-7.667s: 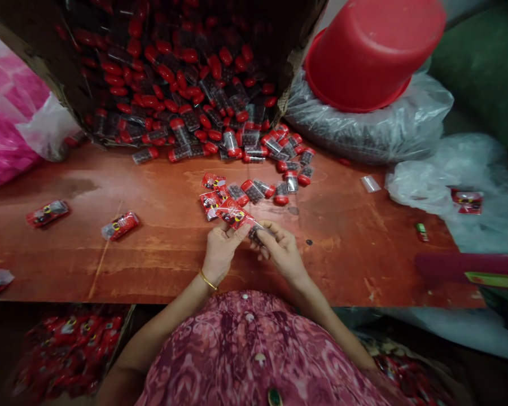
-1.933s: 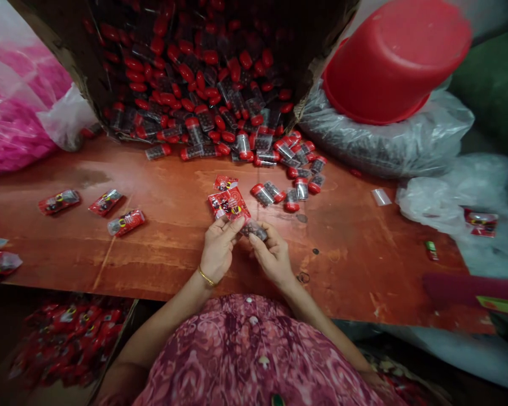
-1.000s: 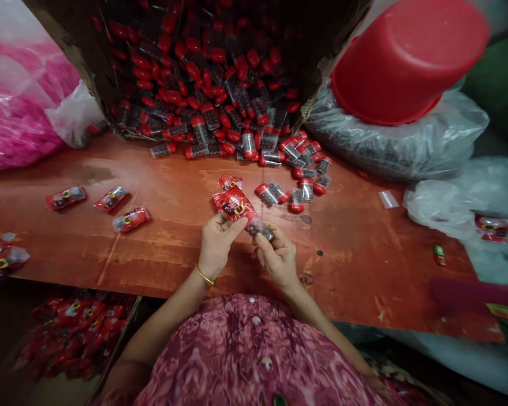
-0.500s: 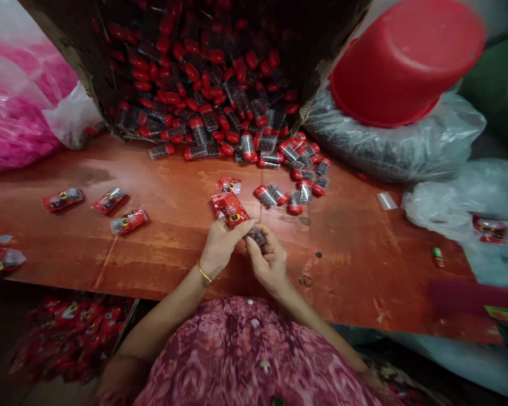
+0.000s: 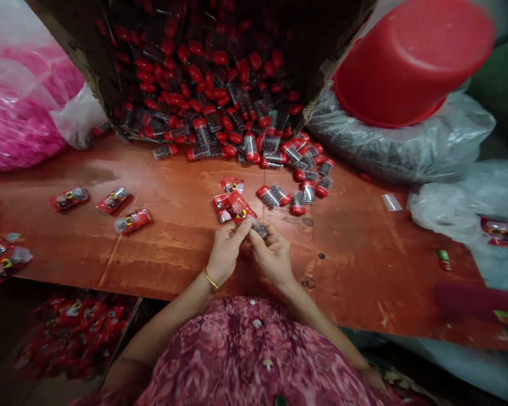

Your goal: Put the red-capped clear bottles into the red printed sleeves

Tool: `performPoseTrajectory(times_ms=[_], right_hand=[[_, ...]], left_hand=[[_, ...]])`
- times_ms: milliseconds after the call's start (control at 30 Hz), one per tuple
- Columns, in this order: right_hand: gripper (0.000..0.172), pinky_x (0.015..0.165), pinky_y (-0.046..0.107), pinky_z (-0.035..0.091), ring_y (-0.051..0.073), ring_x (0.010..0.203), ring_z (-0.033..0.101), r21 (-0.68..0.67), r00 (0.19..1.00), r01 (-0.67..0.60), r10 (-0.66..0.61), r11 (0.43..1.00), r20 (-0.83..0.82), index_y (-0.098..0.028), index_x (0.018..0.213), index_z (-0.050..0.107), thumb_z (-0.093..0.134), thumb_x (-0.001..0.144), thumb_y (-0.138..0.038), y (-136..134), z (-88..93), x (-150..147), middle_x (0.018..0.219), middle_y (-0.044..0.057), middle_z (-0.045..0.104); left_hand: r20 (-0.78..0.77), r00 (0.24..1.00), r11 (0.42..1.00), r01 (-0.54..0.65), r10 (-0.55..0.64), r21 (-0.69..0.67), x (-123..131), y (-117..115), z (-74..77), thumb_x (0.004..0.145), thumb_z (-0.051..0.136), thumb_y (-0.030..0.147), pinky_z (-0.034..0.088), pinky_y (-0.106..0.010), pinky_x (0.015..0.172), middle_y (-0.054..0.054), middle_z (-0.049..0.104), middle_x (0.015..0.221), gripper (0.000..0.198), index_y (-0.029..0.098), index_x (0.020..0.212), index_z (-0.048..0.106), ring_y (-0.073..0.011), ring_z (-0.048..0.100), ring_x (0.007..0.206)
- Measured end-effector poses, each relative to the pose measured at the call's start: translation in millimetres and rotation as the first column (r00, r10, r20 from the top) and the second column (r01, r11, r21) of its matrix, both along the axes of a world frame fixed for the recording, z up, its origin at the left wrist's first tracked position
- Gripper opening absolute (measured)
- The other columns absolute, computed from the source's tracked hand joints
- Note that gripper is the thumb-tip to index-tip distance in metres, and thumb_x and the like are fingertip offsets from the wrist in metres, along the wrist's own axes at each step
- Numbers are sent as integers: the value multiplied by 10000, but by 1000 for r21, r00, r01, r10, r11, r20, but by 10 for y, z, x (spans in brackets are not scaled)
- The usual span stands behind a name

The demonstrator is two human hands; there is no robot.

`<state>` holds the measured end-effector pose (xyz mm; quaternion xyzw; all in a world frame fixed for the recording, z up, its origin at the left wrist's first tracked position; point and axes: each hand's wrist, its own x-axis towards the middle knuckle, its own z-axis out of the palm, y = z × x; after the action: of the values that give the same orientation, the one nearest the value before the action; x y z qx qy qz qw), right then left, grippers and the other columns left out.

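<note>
My left hand (image 5: 225,251) pinches a red printed sleeve (image 5: 238,206) over the wooden table (image 5: 173,242). My right hand (image 5: 272,256) is closed on a small clear vial (image 5: 260,228) of dark pellets, whose end sits at the sleeve's mouth. Both hands touch at the fingertips. Two more red sleeves (image 5: 225,192) lie flat just beyond them. A few loose red-capped vials (image 5: 294,194) lie to the right of those. Three wrapped vials (image 5: 110,203) rest on the table at the left.
A tipped cardboard box (image 5: 203,67) spills red-capped vials (image 5: 237,141) at the back. A red bucket (image 5: 406,62) sits on a plastic bag (image 5: 398,146) at back right. Pink bags (image 5: 21,107) are at left. A box of wrapped vials (image 5: 68,338) stands below the table's front edge.
The vial has gone further into the red sleeve as my hands drew together. Since the earliest frame a third wrapped vial has appeared on the table at the left.
</note>
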<state>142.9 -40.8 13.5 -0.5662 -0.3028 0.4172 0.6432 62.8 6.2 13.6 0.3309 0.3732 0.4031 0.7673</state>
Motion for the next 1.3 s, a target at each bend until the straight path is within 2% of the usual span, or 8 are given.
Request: performPoseTrajectory(times_ms=[200,533,667,800,900,1000,1167,1300], right_hand=[[331,462,197,414,59,424,486,-10,951,-304,303,953,-69,-196,932,560,626,746,-462,-31,-1,143,587,-58,567],[371,358,195,373,74,349,470,-69,992,-123,121,990,-29,-200,654,483,699,637,-501,69,18,72,490,-64,546],[422,391,202,359,69,382,404,-26,969,-46,51,999,243,-207,574,432,722,600,-512,175,-83,81,451,-75,464],[314,618,286,448,155,634,541,-33,659,-49,57,998,750,-189,752,575,599,750,-501,316,-134,283,683,34,625],[289,804,381,407,250,915,540,-116,307,115,76,987,949,-143,1004,607,518,837,-362,432,-206,511,1025,141,646],[307,849,407,366,260,987,514,-168,140,147,148,975,979,-156,1120,590,435,855,-161,447,-343,667,1191,130,601],[364,914,397,345,201,952,558,-24,166,-42,30,999,986,-225,940,670,382,825,-35,188,-491,754,1036,46,693],[343,860,387,415,192,899,594,53,278,-151,-9,987,960,-220,849,667,408,746,-20,-34,-496,776,956,37,708]], left_hand=[[-1,999,999,-32,32,-41,-103,167,112,572,771,388,446,-220,616,-7,642,648,324,118,725,677,-98,554,597],[59,990,988,131,-126,-81,-67,47,66,609,743,408,405,-193,475,26,568,535,311,125,631,617,-72,494,486],[143,983,965,142,-112,-221,-174,78,58,546,799,344,472,-197,615,3,657,661,299,135,694,647,-95,597,622],[86,984,961,-131,156,-244,-488,382,88,724,669,367,495,-251,764,-47,707,823,222,148,759,647,-142,654,799],[83,810,805,-556,581,-205,-760,667,114,820,511,467,474,-230,842,-28,704,892,302,193,740,610,-114,642,901],[79,737,738,-657,672,-154,-857,775,97,786,472,580,460,-240,884,-69,678,1021,405,196,781,601,-131,599,1036],[-348,890,939,-201,294,279,-533,614,-4,670,646,506,420,-415,950,-97,682,1028,356,207,864,665,-237,603,1035],[-768,568,734,379,296,564,-314,646,-76,610,736,327,237,-536,1051,-85,594,1236,289,250,888,711,-339,381,1276]])
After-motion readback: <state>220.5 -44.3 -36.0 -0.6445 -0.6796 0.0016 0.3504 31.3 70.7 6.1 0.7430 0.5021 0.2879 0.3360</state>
